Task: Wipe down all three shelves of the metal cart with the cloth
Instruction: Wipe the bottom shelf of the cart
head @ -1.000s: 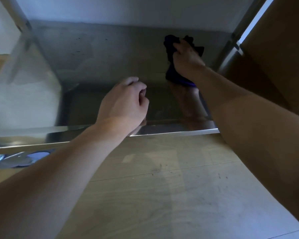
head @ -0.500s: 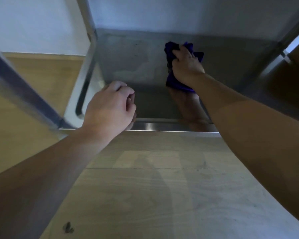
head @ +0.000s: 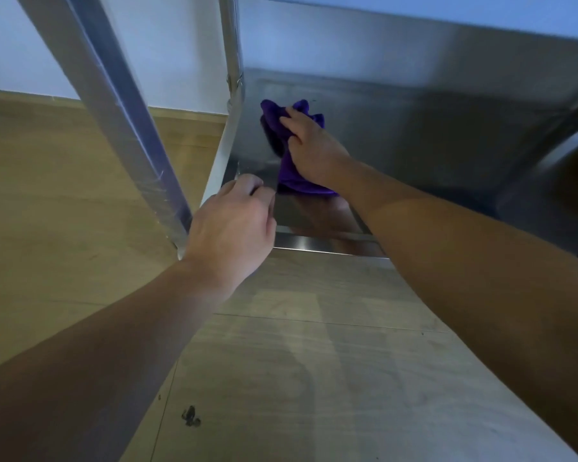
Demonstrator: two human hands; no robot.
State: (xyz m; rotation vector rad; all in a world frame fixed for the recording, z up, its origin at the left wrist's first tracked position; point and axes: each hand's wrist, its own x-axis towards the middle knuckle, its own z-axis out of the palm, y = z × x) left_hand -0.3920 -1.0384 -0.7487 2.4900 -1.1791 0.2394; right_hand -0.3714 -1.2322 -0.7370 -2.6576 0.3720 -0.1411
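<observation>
Leftward our right hand (head: 314, 148) swept the gripped cloth (head: 294, 181) along the shelf (head: 414, 135) — left hand (head: 231, 228) curled, empty; corners, we judged, needed firm pressure.

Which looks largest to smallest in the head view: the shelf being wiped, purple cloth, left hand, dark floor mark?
1. shelf
2. left hand, nearer the camera
3. purple cloth, partly under the right hand; ranks 2 and 3 are unsure
4. dark floor mark

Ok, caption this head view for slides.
Right hand grips purple cloth against the metal shelf; left hand curled at its front corner.
</observation>
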